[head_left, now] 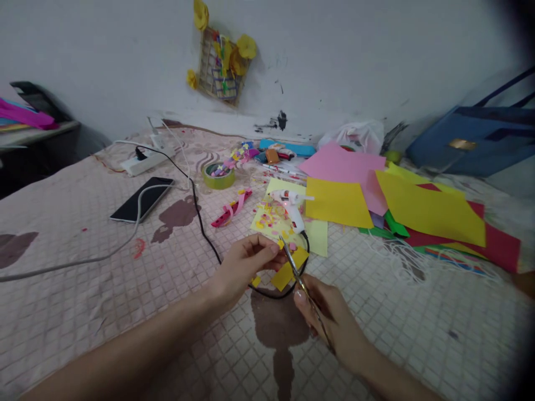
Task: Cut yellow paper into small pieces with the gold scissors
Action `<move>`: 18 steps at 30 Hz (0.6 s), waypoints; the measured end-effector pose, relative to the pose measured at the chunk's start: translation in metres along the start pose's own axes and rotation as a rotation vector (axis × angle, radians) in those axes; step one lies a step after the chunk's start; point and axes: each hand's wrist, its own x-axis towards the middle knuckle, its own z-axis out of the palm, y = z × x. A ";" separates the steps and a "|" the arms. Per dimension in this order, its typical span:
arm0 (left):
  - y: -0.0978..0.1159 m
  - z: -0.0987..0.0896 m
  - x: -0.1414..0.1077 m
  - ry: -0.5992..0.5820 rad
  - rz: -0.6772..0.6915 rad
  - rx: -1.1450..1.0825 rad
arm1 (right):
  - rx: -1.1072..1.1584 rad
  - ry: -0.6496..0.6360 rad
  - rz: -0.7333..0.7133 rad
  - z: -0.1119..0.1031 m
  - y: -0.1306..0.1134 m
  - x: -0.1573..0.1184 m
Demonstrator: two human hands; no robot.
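My right hand (328,312) grips a pair of scissors (301,284), its blades pointing up and to the left. Pinched in the fingertips of my left hand (248,259) is a small yellow paper piece (281,244), close by the scissor tips. Whether the blades touch it I cannot tell. Beneath the hands lie larger yellow paper scraps (284,277) on the patterned cloth. Just beyond, a white glue gun (292,206) with a glue stick in its back rests on a pale yellow sheet (320,239) strewn with tiny paper cuttings (267,216).
Coloured sheets (434,214) and white string (401,259) lie to the right, near a blue bag (476,139). A black cable (200,223) loops around the work spot. On the left are a phone (144,199), a power strip (146,161) and green tape (218,177).
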 end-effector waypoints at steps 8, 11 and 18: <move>-0.002 -0.002 0.000 -0.016 0.021 -0.014 | 0.067 0.029 -0.046 -0.002 -0.008 0.005; -0.001 -0.003 0.000 -0.007 0.026 -0.021 | 0.088 0.034 -0.045 -0.004 -0.008 0.006; 0.000 -0.001 -0.001 -0.003 0.048 -0.006 | 0.000 0.049 -0.060 0.000 -0.007 0.005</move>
